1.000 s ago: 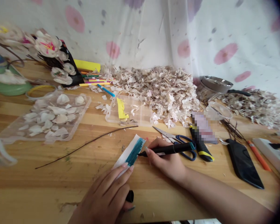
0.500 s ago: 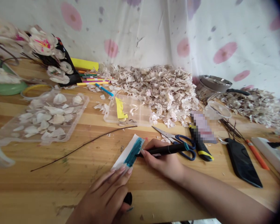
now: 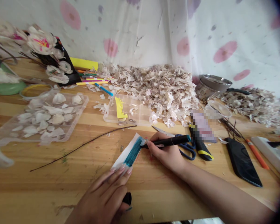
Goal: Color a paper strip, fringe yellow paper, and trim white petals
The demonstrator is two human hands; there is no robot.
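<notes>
Right hand (image 3: 169,158) is pinching black marker (image 3: 168,142), fingers closed, tip at teal paper strip (image 3: 132,153).
Strip is lying at its 9 o'clock; left hand (image 3: 106,190) is pressing near end, forefingers extended, thumb side clasping black cap (image 3: 128,198).

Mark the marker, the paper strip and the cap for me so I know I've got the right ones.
Marker (image 3: 170,142): head view, on the black barrel.
Paper strip (image 3: 133,152): head view, on its teal-coloured band.
Cap (image 3: 127,198): head view, on its black outside.
</notes>
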